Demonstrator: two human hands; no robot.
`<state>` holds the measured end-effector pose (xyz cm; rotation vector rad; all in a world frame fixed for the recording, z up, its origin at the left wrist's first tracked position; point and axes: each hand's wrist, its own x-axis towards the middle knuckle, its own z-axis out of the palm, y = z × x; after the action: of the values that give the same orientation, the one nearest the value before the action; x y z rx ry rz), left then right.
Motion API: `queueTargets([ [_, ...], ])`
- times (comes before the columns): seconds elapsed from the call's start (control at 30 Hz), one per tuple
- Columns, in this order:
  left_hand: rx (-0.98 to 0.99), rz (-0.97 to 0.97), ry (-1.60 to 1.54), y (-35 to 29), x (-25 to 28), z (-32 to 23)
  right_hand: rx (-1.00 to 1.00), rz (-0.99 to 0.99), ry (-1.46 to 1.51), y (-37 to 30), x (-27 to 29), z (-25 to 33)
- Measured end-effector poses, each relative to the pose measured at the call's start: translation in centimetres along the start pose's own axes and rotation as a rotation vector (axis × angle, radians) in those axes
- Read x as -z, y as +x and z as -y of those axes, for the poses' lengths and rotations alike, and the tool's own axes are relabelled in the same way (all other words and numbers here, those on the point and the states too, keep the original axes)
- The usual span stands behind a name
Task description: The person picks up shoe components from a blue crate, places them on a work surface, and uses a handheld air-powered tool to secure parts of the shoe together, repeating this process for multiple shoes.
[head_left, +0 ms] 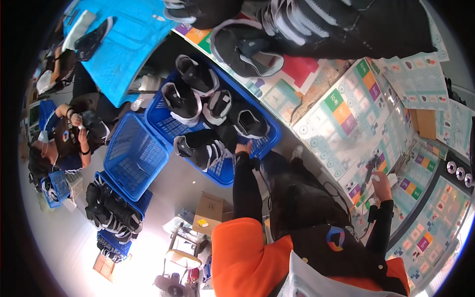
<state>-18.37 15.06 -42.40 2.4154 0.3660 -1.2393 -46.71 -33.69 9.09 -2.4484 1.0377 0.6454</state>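
Observation:
My left hand (242,148) reaches into a blue plastic basket (273,140). Its fingers are partly hidden and seem closed at the toe of a black sneaker (227,136). Around that spot lie several black and grey sneakers, one of them a black sneaker (202,148) with white-striped laces. On my other side, my right hand (381,186) is bent over the sheet-covered worktable (316,126). A small dark object (371,169) is next to its fingers; what the hand grips is too small to make out.
Large black sneakers (311,27) fill the top edge, close to the camera. Left of the basket stand another blue basket (136,156) and a stack of baskets with shoes (114,210). A co-worker (69,136) sits at far left. A cardboard box (208,212) rests on the floor.

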Motion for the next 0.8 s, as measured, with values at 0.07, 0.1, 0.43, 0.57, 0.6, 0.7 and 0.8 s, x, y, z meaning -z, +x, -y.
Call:
queueTargets([
  [0.07, 0.199, -0.125, -0.136, 2.6, 3.2, 3.3, 0.046, 0.072, 0.027, 2.1, -1.5, 4.1],
  [0.1, 0.161, -0.136, -0.154, 2.7, 0.8, -1.5, -0.012, 0.06, 0.039, 1.5, -0.6, 3.7],
  [0.43, -0.056, -0.293, -0.107, 1.7, 6.1, -5.2, -0.076, 0.021, 0.07, 2.0, 1.1, 4.8],
  [0.57, -0.346, -0.329, -0.277, -2.8, 8.4, -8.1, -0.07, -0.013, 0.056, 1.8, 2.1, 3.6],
  [0.6, -0.393, -0.281, -0.267, -4.2, 9.9, -7.6, -0.021, -0.024, 0.041, 2.1, 2.3, 4.2],
  [0.7, -0.491, -0.148, -0.315, -7.6, 15.0, -5.5, 0.1, -0.048, 0.061, 4.0, 1.9, 4.2],
  [0.8, -0.537, 0.031, -0.579, -15.8, 23.9, -4.5, 0.203, -0.063, 0.089, 5.4, 3.2, 9.5],
])
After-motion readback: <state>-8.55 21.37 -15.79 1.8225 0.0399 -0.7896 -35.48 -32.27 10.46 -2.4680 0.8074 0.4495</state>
